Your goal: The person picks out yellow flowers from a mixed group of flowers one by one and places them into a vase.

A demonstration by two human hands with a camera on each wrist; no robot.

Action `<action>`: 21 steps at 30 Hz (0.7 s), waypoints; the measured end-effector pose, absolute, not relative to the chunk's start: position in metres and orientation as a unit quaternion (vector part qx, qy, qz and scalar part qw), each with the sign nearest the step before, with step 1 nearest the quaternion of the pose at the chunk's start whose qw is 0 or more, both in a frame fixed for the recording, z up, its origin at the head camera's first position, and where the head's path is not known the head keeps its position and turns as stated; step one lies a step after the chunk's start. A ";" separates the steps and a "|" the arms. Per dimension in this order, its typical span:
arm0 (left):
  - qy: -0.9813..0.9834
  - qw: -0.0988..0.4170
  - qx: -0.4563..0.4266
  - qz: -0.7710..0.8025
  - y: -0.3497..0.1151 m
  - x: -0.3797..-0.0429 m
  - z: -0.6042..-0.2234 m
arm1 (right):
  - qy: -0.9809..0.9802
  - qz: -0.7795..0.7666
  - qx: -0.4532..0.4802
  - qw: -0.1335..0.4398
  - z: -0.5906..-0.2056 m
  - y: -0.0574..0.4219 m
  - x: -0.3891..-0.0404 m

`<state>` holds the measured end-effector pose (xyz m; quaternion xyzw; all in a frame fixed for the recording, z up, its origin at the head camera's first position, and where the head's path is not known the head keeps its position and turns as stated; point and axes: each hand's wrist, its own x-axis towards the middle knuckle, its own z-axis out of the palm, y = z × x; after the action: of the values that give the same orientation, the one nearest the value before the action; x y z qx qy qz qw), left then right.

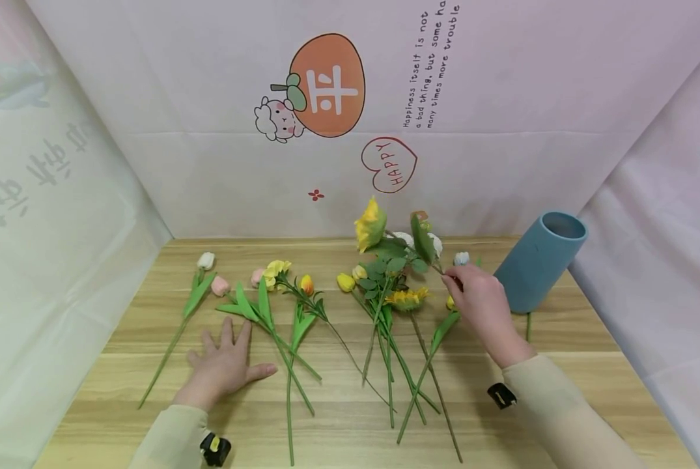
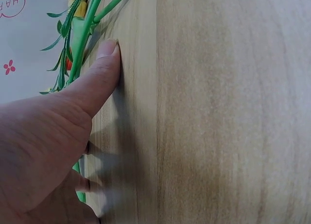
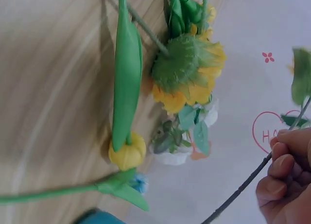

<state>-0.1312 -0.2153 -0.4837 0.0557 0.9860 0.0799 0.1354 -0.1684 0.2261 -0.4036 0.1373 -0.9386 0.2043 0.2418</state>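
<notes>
My right hand (image 1: 478, 303) pinches the stem of a yellow sunflower (image 1: 371, 226), raised above the other flowers with its head pointing to the left. In the right wrist view its dark stem (image 3: 238, 192) runs between thumb and curled fingers. My left hand (image 1: 223, 365) rests on the wooden table with fingers spread, holding nothing. Its fingertips lie near the leaves of a pink tulip (image 1: 221, 285). Below the raised flower lie a second sunflower (image 1: 407, 299), yellow tulips (image 1: 346, 282) and green stems. A yellow tulip (image 3: 128, 152) also shows beneath the right wrist.
A blue vase (image 1: 528, 267) stands tilted at the right, beside the right hand. A white tulip (image 1: 206, 261) lies at the far left, an orange tulip (image 1: 307, 284) near the middle. A blue flower (image 1: 462, 258) lies near the vase. A printed cloth (image 1: 209, 182) hangs behind the table.
</notes>
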 end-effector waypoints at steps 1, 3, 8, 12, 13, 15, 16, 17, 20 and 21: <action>0.986 0.134 0.056 0.078 -0.216 -0.131 -0.484 | -0.934 0.189 0.153 0.262 -0.403 0.225 -0.169; 0.987 0.131 0.057 0.076 -0.216 -0.131 -0.484 | -0.925 0.168 0.177 0.292 -0.401 0.224 -0.169; 0.987 0.125 0.060 0.077 -0.215 -0.130 -0.483 | -0.904 0.132 0.224 0.338 -0.395 0.223 -0.171; 0.987 0.127 0.059 0.077 -0.214 -0.128 -0.481 | -0.886 0.099 0.269 0.365 -0.387 0.223 -0.174; 0.987 0.127 0.059 0.076 -0.214 -0.128 -0.481 | -0.882 0.089 0.279 0.368 -0.385 0.224 -0.175; 0.987 0.128 0.059 0.075 -0.214 -0.128 -0.480 | -0.875 0.072 0.298 0.374 -0.381 0.225 -0.176; 0.987 0.128 0.059 0.074 -0.214 -0.128 -0.480 | -0.871 0.065 0.307 0.378 -0.378 0.225 -0.177; 0.987 0.128 0.059 0.074 -0.213 -0.128 -0.480 | -0.867 0.059 0.314 0.382 -0.376 0.226 -0.178; 0.987 0.127 0.059 0.075 -0.213 -0.128 -0.480 | -0.855 0.045 0.330 0.397 -0.369 0.228 -0.182; 0.987 0.127 0.059 0.076 -0.213 -0.128 -0.480 | -0.851 0.041 0.333 0.404 -0.367 0.229 -0.183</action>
<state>-0.1281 -0.2133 -0.4799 0.0592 0.9873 0.0756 0.1269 -0.1832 0.2289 -0.3666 0.3332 -0.8509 0.0406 0.4042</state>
